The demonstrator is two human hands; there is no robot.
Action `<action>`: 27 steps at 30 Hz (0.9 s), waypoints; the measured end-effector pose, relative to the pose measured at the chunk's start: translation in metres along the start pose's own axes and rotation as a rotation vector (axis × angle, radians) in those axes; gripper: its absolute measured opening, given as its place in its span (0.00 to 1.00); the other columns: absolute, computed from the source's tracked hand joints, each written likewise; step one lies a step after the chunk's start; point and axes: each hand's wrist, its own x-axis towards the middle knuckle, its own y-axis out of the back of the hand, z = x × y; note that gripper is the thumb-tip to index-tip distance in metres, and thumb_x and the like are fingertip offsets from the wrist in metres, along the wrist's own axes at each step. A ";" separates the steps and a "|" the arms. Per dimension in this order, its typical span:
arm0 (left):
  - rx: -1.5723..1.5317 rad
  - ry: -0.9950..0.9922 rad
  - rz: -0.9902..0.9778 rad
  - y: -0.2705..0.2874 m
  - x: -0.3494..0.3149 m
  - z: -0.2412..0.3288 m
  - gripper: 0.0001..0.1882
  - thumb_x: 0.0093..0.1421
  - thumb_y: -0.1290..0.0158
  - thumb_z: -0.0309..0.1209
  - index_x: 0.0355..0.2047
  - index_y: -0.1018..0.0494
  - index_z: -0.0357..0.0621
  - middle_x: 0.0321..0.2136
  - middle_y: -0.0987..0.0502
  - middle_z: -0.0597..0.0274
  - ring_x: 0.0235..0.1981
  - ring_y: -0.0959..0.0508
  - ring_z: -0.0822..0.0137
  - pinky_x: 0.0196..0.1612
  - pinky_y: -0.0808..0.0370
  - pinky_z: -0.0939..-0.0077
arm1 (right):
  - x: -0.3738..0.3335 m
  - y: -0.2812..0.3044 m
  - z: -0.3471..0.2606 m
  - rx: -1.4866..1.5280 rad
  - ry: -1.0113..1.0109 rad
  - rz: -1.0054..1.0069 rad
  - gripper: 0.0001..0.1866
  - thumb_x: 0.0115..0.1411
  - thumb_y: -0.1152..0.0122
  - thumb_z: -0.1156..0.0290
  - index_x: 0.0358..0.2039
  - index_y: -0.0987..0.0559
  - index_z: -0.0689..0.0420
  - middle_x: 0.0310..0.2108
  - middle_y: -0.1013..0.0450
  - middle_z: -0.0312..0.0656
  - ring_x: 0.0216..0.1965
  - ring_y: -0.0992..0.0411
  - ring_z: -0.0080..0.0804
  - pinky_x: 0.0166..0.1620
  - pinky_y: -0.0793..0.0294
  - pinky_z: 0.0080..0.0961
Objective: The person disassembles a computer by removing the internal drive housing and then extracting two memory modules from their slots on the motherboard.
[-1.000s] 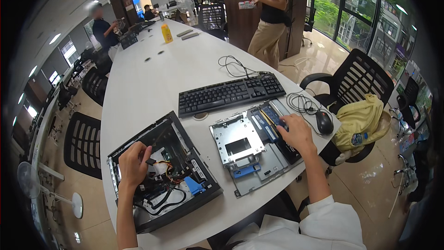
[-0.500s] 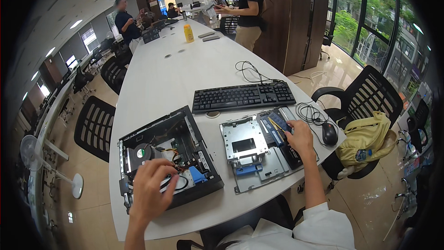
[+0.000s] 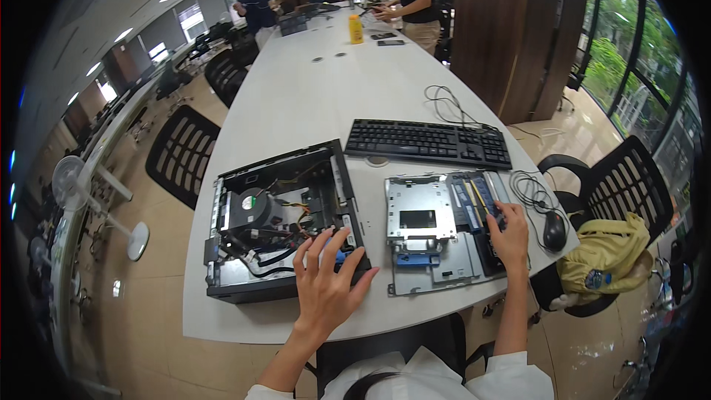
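An open black desktop computer case [image 3: 278, 292] lies on the table, showing a round black fan [image 3: 249, 207], cables and a blue plastic part [image 3: 340, 258]. My left hand [image 3: 326, 281] spreads its fingers over the case's near right corner, partly hiding that blue part; nothing shows in its grasp. To the right is a silver metal cover plate [image 3: 415, 287] with a drive bracket [image 3: 396, 189] on it. My right hand [image 3: 511, 237] pinches the near end of a slim yellow-edged strip [image 3: 478, 195] above the plate's right side, beside blue-and-dark flat pieces [image 3: 465, 204]. Its exact kind is unclear.
A black keyboard [image 3: 426, 142] lies beyond the plate, and a corded mouse [image 3: 554, 231] sits near the right edge. Farther off stands a yellow bottle [image 3: 355, 30]. A chair with a yellow bag [image 3: 603, 255] is at the right. Two people stand by the table's far part.
My left hand has moved right, from above the inside of the case to its near right corner, with its fingers spreading. My right hand stays by the strip. The view has shifted.
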 end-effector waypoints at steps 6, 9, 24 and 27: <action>-0.086 -0.016 0.063 -0.010 -0.008 -0.003 0.18 0.49 0.28 0.39 0.38 0.17 0.48 0.50 0.23 0.62 0.56 0.27 0.57 0.60 0.37 0.57 | -0.004 -0.004 0.005 -0.023 0.082 0.098 0.17 0.61 0.36 0.73 0.51 0.19 0.62 0.46 0.25 0.49 0.49 0.25 0.48 0.53 0.27 0.38; -0.068 -0.035 0.099 -0.017 -0.011 -0.007 0.18 0.49 0.28 0.39 0.39 0.17 0.49 0.47 0.21 0.64 0.52 0.25 0.60 0.56 0.35 0.61 | -0.002 -0.006 0.009 -0.013 0.067 0.115 0.18 0.60 0.35 0.77 0.52 0.20 0.63 0.46 0.24 0.49 0.48 0.24 0.46 0.53 0.27 0.36; 0.066 -0.027 0.204 -0.037 -0.023 -0.007 0.16 0.49 0.31 0.35 0.39 0.17 0.50 0.42 0.18 0.70 0.44 0.24 0.63 0.48 0.31 0.67 | -0.014 0.038 0.000 0.707 -0.371 0.254 0.14 0.63 0.33 0.74 0.48 0.20 0.66 0.36 0.20 0.38 0.31 0.24 0.21 0.36 0.27 0.20; 0.050 -0.036 0.197 -0.036 -0.019 -0.003 0.16 0.49 0.31 0.35 0.40 0.17 0.50 0.42 0.18 0.70 0.43 0.24 0.63 0.48 0.31 0.67 | -0.018 0.037 0.000 1.121 -0.388 0.249 0.14 0.62 0.33 0.76 0.48 0.22 0.64 0.39 0.20 0.41 0.36 0.24 0.22 0.41 0.27 0.19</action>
